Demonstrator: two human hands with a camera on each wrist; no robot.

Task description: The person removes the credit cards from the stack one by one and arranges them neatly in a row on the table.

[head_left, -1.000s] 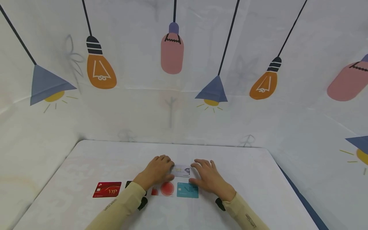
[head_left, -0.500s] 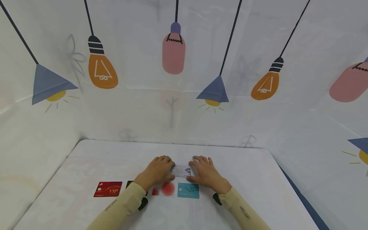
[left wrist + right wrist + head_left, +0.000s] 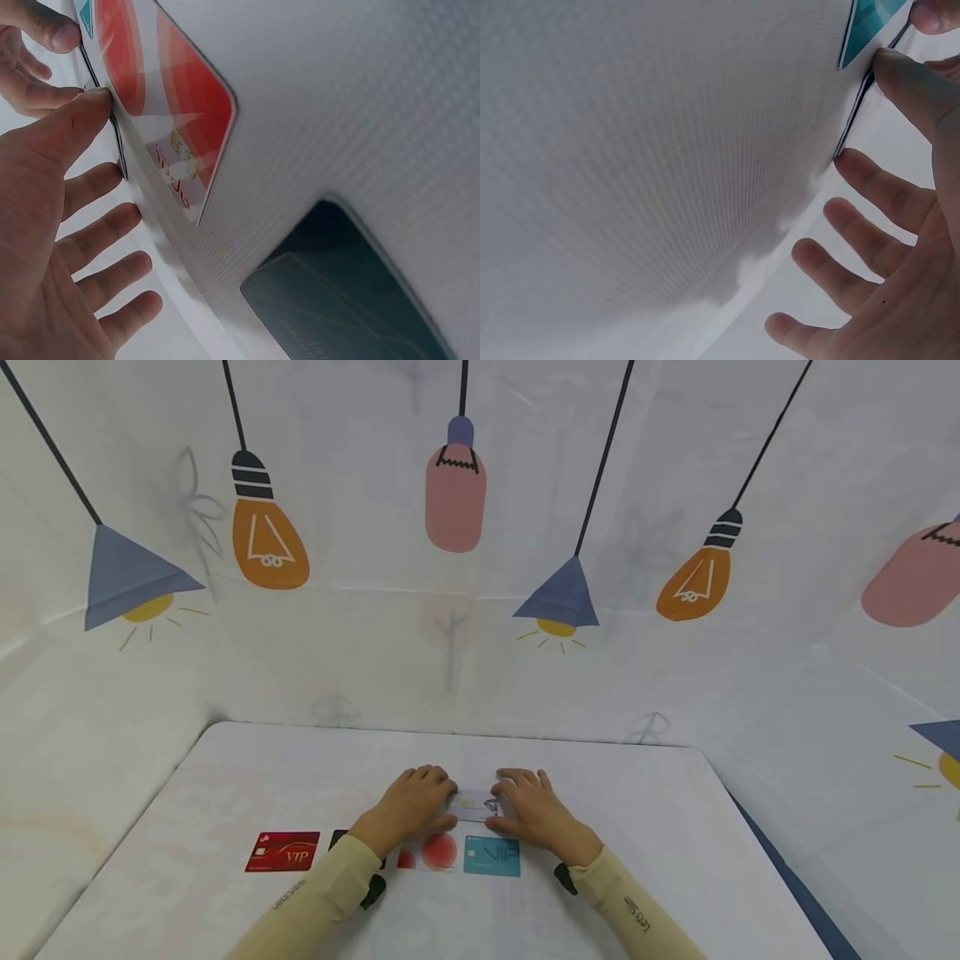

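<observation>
A white bank-style card (image 3: pixel 468 806) with pale VIP lettering lies between my two hands, beyond a row of other cards. The left hand (image 3: pixel 412 803) holds its left end, thumb at the near edge and index fingertip at the corner. Around the right end, the right hand (image 3: pixel 538 814) has its thumb and index finger placed the same way. In both wrist views the other fingers are spread, and the card (image 3: pixel 853 112) appears edge-on as a thin dark-edged strip. Just nearer lie a white card with red circles (image 3: pixel 438 852) and a teal VIP card (image 3: pixel 492 857).
A red VIP card (image 3: pixel 282 852) lies at the left of the row. Beside it, a dark card (image 3: pixel 337 292) is mostly hidden by the left forearm in the head view. The white table (image 3: pixel 645 893) meets a cloth backdrop (image 3: pixel 360 660) printed with lamps.
The right hand has moved left, and its thumb and index finger have closed in on the right end of the white card. The left hand has stayed in place.
</observation>
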